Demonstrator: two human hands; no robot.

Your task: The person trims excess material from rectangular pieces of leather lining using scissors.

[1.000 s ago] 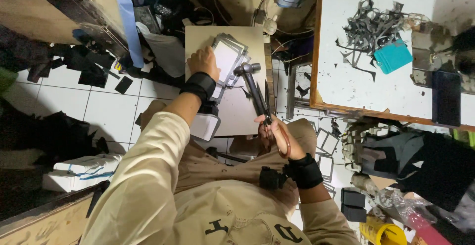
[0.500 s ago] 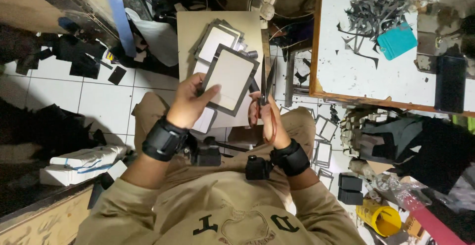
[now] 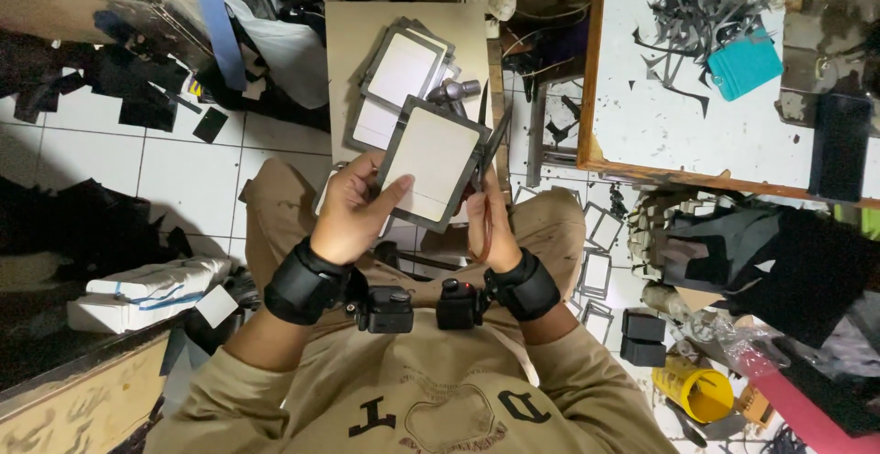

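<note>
My left hand (image 3: 356, 206) grips a rectangular panel (image 3: 433, 160) with a dark grey frame and a pale face, held tilted over my lap. My right hand (image 3: 490, 227) is closed on a pair of black scissors (image 3: 489, 147) whose blades point up along the panel's right edge. Just beyond, on a beige board (image 3: 367, 50) across my knees, lies a stack of similar framed panels (image 3: 399, 73) with a grey metal tool (image 3: 456, 94) beside them. Both wrists wear black bands carrying small cameras.
A white worktable (image 3: 642, 115) with a wooden rim stands at the right, holding grey offcut strips (image 3: 706, 5) and a teal pouch (image 3: 744, 63). Loose dark frames (image 3: 600, 271) lie on the tiled floor. A yellow tub (image 3: 694, 390) and dark bags sit lower right.
My left hand lifted one panel off the stack and drew it toward me. My right hand brought the scissors up against the panel's right edge.
</note>
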